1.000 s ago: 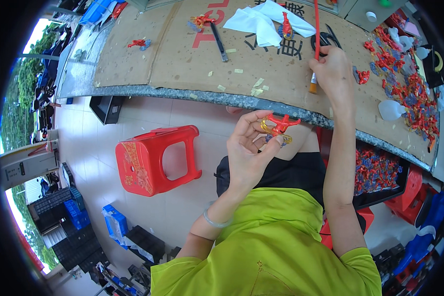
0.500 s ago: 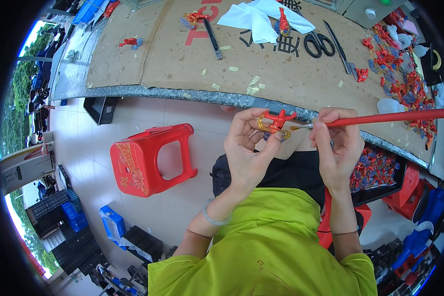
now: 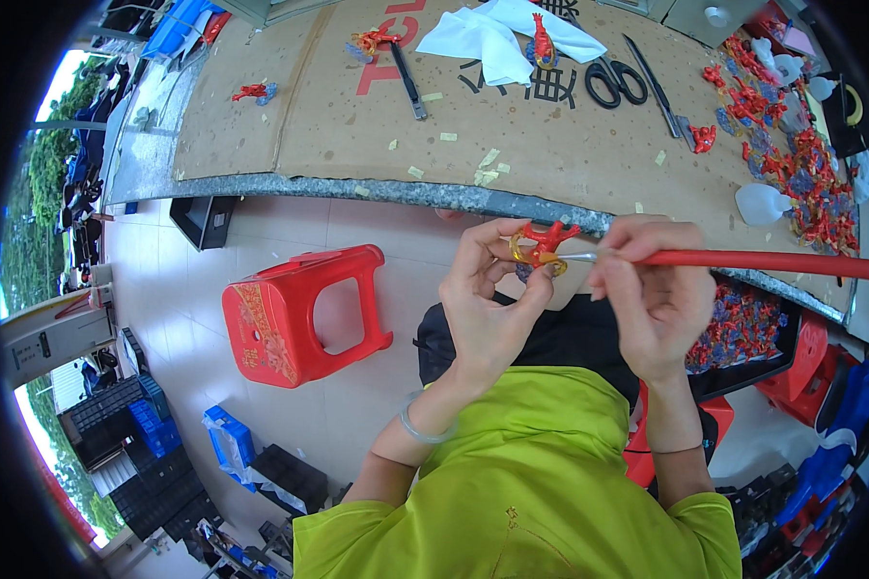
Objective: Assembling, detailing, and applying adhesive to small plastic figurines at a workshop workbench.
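Left hand (image 3: 488,309): fingertips pinching small red and gold figurine (image 3: 541,246), raised above lap.
Right hand (image 3: 652,289): fingers pressed around red-handled brush (image 3: 763,261), handle running out to the right.
Change: a second ago brush stood away at the workbench (image 3: 550,145); now tip touching figurine at the pinch.
Meaning: probably painting under way.
Beyond the grip: scissors (image 3: 616,82), loose red figurines (image 3: 801,174).

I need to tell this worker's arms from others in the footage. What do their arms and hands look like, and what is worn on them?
Both forearms are bare below a lime-green short-sleeved top. The left hand has a pale translucent bangle at its wrist. The right hand has a thin dark band around its wrist. No gloves.
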### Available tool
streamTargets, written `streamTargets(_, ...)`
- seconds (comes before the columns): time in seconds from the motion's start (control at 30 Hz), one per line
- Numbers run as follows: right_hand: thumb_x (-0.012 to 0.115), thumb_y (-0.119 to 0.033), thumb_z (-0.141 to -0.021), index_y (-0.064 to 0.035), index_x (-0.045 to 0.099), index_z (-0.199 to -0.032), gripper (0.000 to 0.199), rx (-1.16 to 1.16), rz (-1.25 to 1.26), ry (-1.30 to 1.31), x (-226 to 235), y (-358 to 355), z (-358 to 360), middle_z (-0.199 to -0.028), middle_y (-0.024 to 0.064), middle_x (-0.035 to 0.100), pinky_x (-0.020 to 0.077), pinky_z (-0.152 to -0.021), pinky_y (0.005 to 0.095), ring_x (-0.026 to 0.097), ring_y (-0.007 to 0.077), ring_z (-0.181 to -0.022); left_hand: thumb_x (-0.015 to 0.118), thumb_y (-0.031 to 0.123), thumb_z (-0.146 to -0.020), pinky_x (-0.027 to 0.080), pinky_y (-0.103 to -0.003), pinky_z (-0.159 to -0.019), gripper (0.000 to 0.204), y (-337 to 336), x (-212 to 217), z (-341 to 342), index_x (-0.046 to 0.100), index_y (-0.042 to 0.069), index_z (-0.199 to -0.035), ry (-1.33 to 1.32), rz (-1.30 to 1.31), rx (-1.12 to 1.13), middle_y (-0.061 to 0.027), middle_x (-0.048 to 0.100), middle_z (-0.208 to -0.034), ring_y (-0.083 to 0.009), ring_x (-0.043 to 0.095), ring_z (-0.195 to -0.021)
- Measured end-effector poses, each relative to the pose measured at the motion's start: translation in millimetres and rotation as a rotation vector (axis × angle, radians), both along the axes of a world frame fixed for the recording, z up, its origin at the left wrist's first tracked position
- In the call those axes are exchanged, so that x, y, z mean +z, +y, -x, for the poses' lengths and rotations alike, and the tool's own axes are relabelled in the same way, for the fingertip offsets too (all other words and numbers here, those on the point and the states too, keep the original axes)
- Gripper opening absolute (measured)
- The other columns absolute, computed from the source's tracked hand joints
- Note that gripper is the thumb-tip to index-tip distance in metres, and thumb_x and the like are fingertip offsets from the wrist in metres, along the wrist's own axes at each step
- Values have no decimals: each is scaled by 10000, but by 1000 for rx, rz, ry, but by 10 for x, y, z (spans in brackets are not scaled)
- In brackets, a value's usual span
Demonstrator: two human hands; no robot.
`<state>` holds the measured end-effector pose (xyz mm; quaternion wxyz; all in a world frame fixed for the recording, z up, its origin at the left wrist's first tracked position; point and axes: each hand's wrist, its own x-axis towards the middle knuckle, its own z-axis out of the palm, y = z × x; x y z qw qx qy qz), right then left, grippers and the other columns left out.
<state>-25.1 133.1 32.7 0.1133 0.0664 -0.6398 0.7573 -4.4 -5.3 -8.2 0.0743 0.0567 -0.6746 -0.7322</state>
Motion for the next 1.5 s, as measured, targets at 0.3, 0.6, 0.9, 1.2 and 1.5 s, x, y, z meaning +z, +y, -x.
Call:
streamTargets(0.3, 601, 109, -774, 42, 536, -900, 156, 12, -107, 49, -41, 77, -1, -857, 128, 590, 483, -594, 209, 600, 113, -679, 607, -144, -758, 513, -271, -831, 401, 27, 46, 27, 484, -44, -1126, 14, -95, -23, -121, 614, -988, -160, 625, -917)
streamTargets(0.6, 601, -50, -839, 21, 535, -1162, 337, -35, -1001, -235, 29, 377, 572, -732, 39, 561, 429, -536, 236, 529, 116, -571, 605, -115, -781, 484, -233, -819, 419, -42, 48, 32, 492, -31, -1176, -237, -434, -165, -77, 622, -953, -103, 605, -888)
streamTargets(0.9, 626, -43, -815, 20, 624, -1067, 260, -270, -733, 89, -47, 369, 518, -765, 124, 620, 451, -583, 298, 591, 188, -672, 576, -93, -828, 492, -247, -832, 419, -6, 44, 17, 515, -56, -1241, -214, -344, -172, -99, 625, -996, -127, 613, -914)
streamTargets(1.2, 697, -63, -797, 10, 699, -883, 113, 122, -182, -308, -314, 337, 80, -773, 52, 681, 453, -622, 204, 575, 61, -665, 566, -59, -836, 505, -321, -852, 454, 34, -5, 35, 463, -88, -1278, -284, -368, -246, -160, 637, -1033, -225, 654, -909)
streamTargets(1.5, 687, -77, -824, 22, 688, -890, 119, 193, -11, -434, -337, 371, 54, -790, 43, 675, 469, -632, 193, 588, 52, -697, 582, 6, -857, 518, -342, -835, 458, 28, 31, 6, 448, -96, -1283, -328, -548, -287, -166, 633, -1044, -252, 655, -918)
